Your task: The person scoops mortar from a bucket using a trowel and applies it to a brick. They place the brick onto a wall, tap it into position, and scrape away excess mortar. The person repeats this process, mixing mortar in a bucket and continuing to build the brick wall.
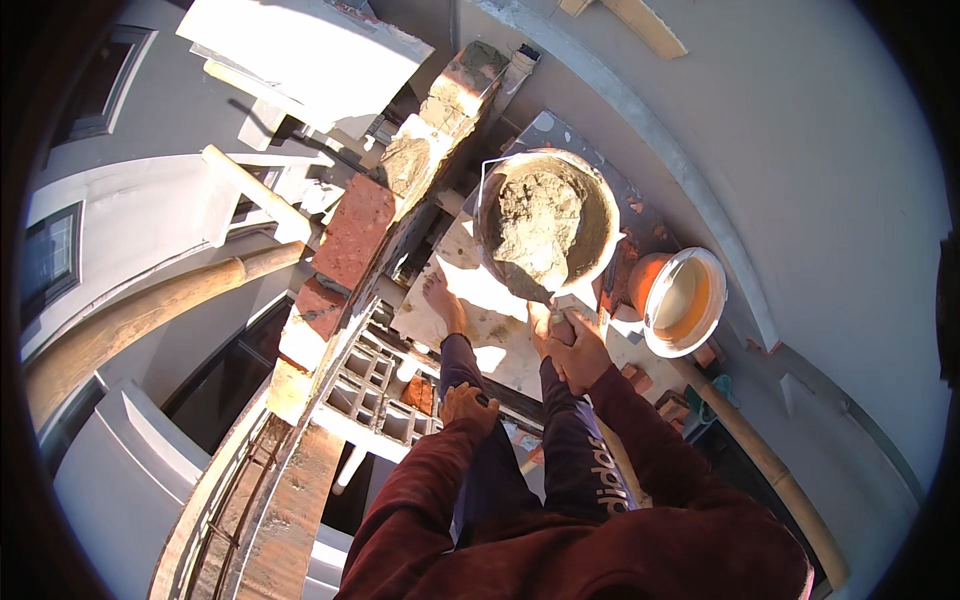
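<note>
My right hand (578, 352) is closed round the handle of a trowel (533, 290), whose blade carries grey mortar (540, 215) at the near side of a round bucket (604, 225). The bucket has a thin wire handle and mortar inside it. My left hand (468, 406) rests by my left knee with its fingers curled; a small dark thing shows at them, too unclear to name. Left of the bucket runs a narrow brick wall, with a red brick (357, 228) on it and a patch of wet mortar (407, 160) just beyond.
A white and orange bucket (684, 302) lies tilted at the right. Bamboo poles (150, 310) cross outside the wall, and another pole (765, 465) runs at the lower right. Hollow blocks (365, 375) sit below the wall. My bare feet stand on a sunlit board (425, 318).
</note>
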Tool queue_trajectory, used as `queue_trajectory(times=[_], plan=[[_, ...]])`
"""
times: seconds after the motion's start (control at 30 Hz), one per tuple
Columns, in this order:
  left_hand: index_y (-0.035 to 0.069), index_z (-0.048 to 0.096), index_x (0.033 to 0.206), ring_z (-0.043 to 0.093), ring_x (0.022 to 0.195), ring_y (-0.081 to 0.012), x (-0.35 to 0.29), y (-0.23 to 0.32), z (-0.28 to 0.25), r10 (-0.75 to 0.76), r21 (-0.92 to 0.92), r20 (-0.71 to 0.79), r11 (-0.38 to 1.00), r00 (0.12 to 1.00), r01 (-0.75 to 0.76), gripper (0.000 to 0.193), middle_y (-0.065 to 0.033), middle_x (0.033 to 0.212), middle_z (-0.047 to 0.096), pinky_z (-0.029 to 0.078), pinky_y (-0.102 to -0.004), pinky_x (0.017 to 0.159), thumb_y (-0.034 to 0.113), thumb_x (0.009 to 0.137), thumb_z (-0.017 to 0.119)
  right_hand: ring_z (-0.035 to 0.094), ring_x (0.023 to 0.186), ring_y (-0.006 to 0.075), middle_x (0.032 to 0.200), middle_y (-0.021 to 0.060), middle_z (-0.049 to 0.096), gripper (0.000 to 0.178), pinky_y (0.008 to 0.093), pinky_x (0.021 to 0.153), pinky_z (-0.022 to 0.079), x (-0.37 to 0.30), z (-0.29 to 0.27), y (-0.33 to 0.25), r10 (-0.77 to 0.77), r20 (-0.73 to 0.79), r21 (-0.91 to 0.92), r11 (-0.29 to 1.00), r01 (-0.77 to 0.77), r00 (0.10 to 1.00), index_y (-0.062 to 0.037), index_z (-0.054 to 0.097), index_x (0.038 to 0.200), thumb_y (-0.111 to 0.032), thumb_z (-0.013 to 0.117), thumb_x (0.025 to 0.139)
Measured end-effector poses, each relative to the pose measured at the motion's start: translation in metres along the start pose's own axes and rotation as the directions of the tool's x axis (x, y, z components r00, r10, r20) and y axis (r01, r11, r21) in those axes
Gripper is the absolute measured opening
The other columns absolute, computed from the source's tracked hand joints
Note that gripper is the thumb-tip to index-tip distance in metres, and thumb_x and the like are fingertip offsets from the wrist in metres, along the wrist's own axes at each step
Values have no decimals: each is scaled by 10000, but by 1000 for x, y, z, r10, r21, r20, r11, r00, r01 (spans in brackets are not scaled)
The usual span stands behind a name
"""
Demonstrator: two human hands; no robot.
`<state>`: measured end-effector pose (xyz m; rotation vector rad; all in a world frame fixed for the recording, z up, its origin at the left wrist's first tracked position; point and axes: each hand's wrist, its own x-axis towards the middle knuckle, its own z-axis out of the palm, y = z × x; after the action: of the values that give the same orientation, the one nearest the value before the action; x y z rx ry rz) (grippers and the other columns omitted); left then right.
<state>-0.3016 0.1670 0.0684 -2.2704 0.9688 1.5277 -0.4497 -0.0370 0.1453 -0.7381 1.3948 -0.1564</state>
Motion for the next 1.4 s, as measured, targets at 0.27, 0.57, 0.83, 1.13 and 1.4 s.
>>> queue_trajectory(times=[0.27, 0.57, 0.83, 1.13, 1.4], plan=[[94, 666, 1122, 362, 1353, -309, 1, -14, 7, 20, -36, -10, 999, 1000, -21, 478, -112, 1398, 488, 259, -434, 1137, 404, 758, 689, 491, 427, 117, 677, 34, 519, 152, 288, 370, 400, 76, 83, -114, -309, 265, 514, 847, 138, 913, -37, 507, 931, -40, 611, 820], [93, 676, 1115, 340, 1366, -326, 6, -28, 19, 47, -80, 6, 996, 999, -46, 468, -106, 1394, 496, 254, -464, 1131, 378, 744, 690, 452, 443, 106, 675, 33, 513, 264, 260, 407, 412, 258, 53, -157, -407, 471, 836, 489, -249, 783, 15, 543, 941, -206, 569, 800], [82, 678, 1096, 385, 1331, -312, 8, -24, 14, 55, -128, -52, 990, 997, -61, 454, -116, 1343, 532, 270, -476, 1111, 377, 750, 683, 463, 428, 130, 697, 54, 503, 268, 260, 368, 396, 84, -10, -140, -154, 482, 559, 812, -167, 862, 13, 528, 1043, -187, 533, 865], [2, 441, 1362, 536, 1125, -288, 167, 105, -100, 297, -587, -495, 578, 816, -567, 536, -184, 1232, 552, 417, -379, 967, 379, 982, 459, 658, 821, 278, 958, 169, 609, 322, 356, 670, 535, 17, -98, -129, -231, 208, -967, -194, 165, 950, 7, 537, 1118, -93, 566, 814], [31, 632, 1027, 520, 645, -56, 191, 130, -139, 430, -871, -181, 347, 884, -347, 233, 21, 746, 586, 463, -241, 550, 241, 968, 550, 659, 928, 327, 1015, 176, 633, 369, 424, 767, 539, 132, -75, -94, -67, 148, -945, -303, 122, 987, 48, 486, 1129, -89, 610, 809]])
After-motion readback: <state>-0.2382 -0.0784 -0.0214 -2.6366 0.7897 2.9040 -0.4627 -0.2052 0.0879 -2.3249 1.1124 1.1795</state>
